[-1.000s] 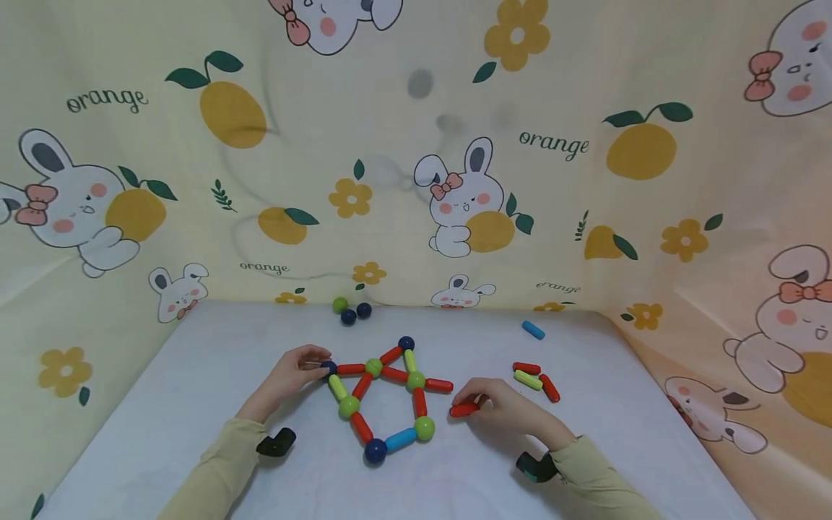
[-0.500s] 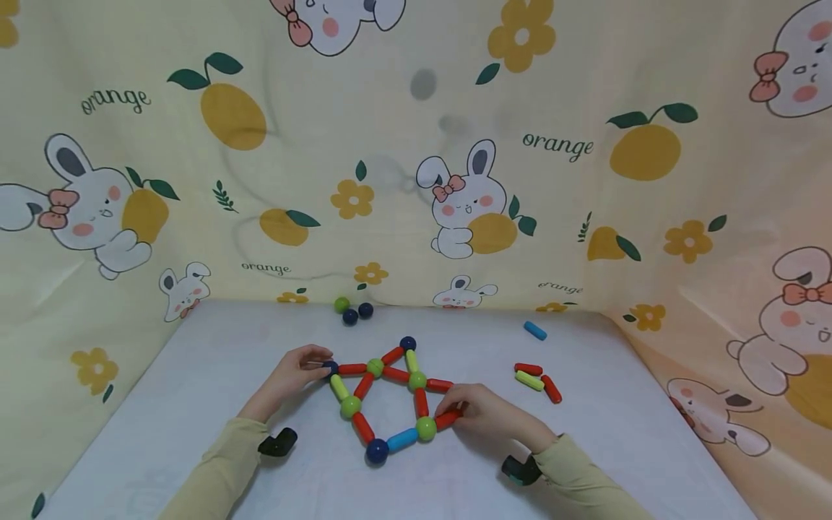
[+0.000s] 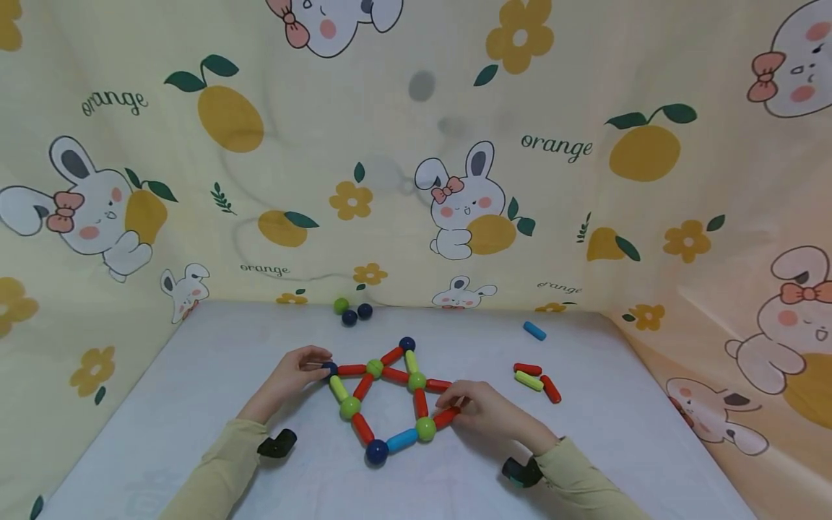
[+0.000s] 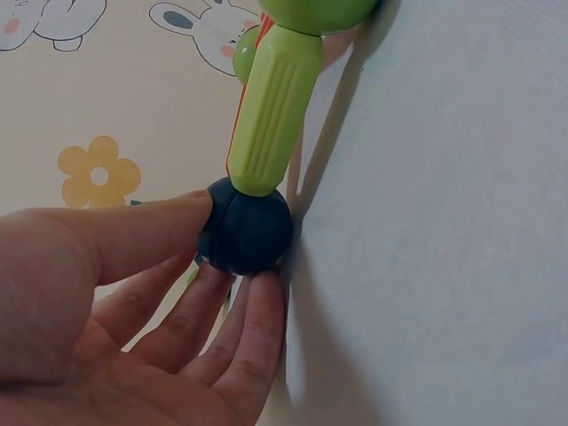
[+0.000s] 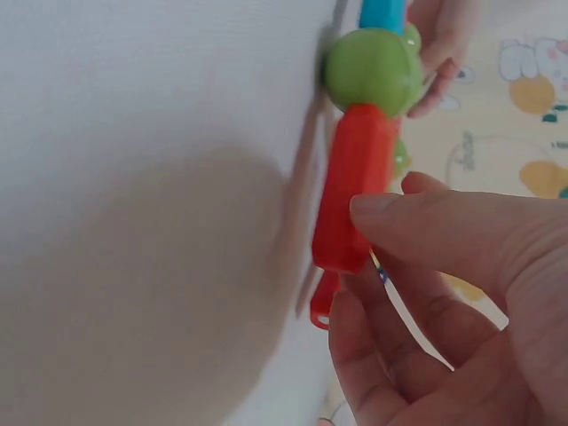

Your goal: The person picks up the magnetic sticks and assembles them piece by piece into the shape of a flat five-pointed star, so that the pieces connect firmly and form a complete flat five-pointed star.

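Observation:
On the white table lies a joined frame of coloured rods and balls. At its left corner my left hand [image 3: 297, 375] pinches a dark blue ball [image 4: 247, 229], which has a yellow-green rod [image 4: 277, 111] joined to it. On the other side, my right hand [image 3: 484, 408] pinches a red rod [image 5: 353, 191] between thumb and fingers. One end of that rod meets the lower right green ball [image 5: 373, 73]. Just above it in the head view, another red rod [image 3: 438, 386] sticks out rightward from a green ball [image 3: 417, 381]. A blue rod [image 3: 402, 439] closes the bottom side.
Several loose rods lie to the right: a yellow-green rod [image 3: 529, 381] between red ones, and a blue rod [image 3: 535, 331] farther back. Behind the frame sit a green ball [image 3: 341, 306] and two dark blue balls [image 3: 349, 318]. A printed cloth [image 3: 390, 238] hangs behind the table.
My right hand has moved left with the red rod and brought its end onto the lower right green ball. The left hand keeps its hold on the blue ball.

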`<state>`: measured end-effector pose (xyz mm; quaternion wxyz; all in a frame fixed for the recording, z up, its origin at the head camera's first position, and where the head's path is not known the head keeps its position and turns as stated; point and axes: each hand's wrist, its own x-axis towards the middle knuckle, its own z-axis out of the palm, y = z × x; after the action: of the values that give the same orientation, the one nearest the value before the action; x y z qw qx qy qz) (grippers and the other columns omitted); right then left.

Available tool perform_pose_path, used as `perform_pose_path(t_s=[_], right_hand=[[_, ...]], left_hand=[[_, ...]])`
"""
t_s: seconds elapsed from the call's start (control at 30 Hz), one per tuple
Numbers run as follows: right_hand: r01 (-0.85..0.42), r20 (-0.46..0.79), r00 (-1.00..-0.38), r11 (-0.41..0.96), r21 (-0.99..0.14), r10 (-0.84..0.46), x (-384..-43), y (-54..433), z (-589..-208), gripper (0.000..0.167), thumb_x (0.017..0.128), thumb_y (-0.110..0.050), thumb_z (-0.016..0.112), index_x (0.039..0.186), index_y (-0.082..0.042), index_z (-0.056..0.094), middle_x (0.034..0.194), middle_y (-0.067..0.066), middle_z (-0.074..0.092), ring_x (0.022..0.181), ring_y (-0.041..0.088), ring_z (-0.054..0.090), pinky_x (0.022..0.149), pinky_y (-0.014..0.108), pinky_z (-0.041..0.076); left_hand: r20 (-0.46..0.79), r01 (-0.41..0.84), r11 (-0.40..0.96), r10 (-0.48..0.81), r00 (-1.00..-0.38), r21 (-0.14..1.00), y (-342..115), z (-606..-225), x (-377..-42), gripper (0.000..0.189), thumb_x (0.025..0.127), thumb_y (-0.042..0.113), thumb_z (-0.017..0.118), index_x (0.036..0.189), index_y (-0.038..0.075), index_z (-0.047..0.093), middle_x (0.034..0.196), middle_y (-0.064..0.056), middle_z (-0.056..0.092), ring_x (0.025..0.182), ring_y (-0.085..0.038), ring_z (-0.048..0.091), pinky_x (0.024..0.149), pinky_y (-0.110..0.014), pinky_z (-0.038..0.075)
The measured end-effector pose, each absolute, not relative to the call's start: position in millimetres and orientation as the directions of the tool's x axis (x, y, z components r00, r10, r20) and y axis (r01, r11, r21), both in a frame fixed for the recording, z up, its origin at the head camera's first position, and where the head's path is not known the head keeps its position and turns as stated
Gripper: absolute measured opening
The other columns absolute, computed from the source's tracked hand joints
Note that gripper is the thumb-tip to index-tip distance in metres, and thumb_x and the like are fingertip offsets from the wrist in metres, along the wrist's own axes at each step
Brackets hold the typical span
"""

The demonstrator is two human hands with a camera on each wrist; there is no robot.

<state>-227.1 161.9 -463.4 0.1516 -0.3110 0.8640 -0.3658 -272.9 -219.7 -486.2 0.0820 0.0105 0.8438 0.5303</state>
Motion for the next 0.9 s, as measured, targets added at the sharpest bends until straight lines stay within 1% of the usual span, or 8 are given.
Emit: perform_pose_path(t_s=[0.1,0.2,0.33,0.43,0.57,0.73,0.9], right_hand=[[-0.421,0.000,-0.777,0.520,-0.744,-0.629,-224,167,-459,0.030,0.087,0.002,0.066,0.114,-0.011,0.066,0.109,-0.002,0.065,0.100,0.019,0.057,0.087,0.038,0.051],[-0.382,-0.007,-0.790,0.501,-0.777,-0.613,-219,172,-456,0.029,0.088,-0.001,0.066,0.116,-0.009,0.065,0.111,0.003,0.065,0.100,0.020,0.058,0.088,0.038,0.051],[-0.286,-0.084,-0.783,0.476,-0.832,-0.617,-209,177,-456,0.027,0.090,-0.010,0.067,0.116,-0.008,0.064,0.108,0.005,0.065,0.095,0.021,0.060,0.083,0.030,0.051],[-0.202,-0.152,-0.751,0.443,-0.873,-0.642,-200,176,-461,0.024,0.091,-0.013,0.065,0.115,-0.008,0.065,0.105,0.006,0.066,0.089,0.022,0.061,0.077,0.026,0.052],[-0.078,-0.235,-0.713,0.407,-0.910,-0.660,-189,168,-469,0.023,0.094,-0.015,0.062,0.114,-0.004,0.065,0.100,0.008,0.068,0.081,0.021,0.062,0.071,0.024,0.051],[0.039,-0.304,-0.712,0.396,-0.918,-0.634,-181,155,-475,0.026,0.095,-0.020,0.060,0.114,-0.003,0.067,0.092,0.008,0.069,0.073,0.018,0.060,0.065,0.022,0.047],[0.115,-0.336,-0.715,0.370,-0.922,-0.613,-179,149,-477,0.028,0.096,-0.022,0.058,0.114,-0.002,0.067,0.092,0.009,0.069,0.072,0.018,0.062,0.066,0.023,0.047]], left_hand=[[-0.131,-0.072,0.440,0.105,-0.986,0.895,-219,-486,-273,0.033,0.091,0.007,0.064,0.123,0.003,0.058,0.121,-0.011,0.060,0.112,-0.030,0.055,0.096,-0.046,0.046],[-0.133,-0.073,0.441,0.107,-0.985,0.895,-219,-486,-273,0.033,0.091,0.007,0.064,0.123,0.003,0.058,0.121,-0.012,0.060,0.112,-0.030,0.055,0.095,-0.046,0.046],[-0.138,-0.076,0.441,0.110,-0.984,0.894,-220,-485,-272,0.034,0.090,0.007,0.065,0.123,0.003,0.058,0.121,-0.012,0.060,0.112,-0.031,0.056,0.095,-0.045,0.046],[-0.144,-0.079,0.446,0.115,-0.983,0.891,-220,-484,-272,0.035,0.091,0.008,0.064,0.124,0.003,0.058,0.122,-0.013,0.060,0.112,-0.031,0.055,0.094,-0.045,0.047],[-0.148,-0.078,0.451,0.123,-0.981,0.889,-222,-484,-273,0.034,0.092,0.008,0.063,0.125,0.003,0.057,0.122,-0.014,0.060,0.111,-0.032,0.055,0.094,-0.045,0.047],[-0.141,-0.069,0.447,0.129,-0.982,0.892,-222,-485,-274,0.032,0.093,0.006,0.060,0.124,0.002,0.057,0.120,-0.014,0.061,0.110,-0.031,0.057,0.092,-0.043,0.049],[-0.130,-0.064,0.435,0.125,-0.984,0.898,-221,-485,-275,0.029,0.094,0.009,0.059,0.122,0.000,0.058,0.117,-0.013,0.062,0.105,-0.027,0.059,0.087,-0.038,0.052]])
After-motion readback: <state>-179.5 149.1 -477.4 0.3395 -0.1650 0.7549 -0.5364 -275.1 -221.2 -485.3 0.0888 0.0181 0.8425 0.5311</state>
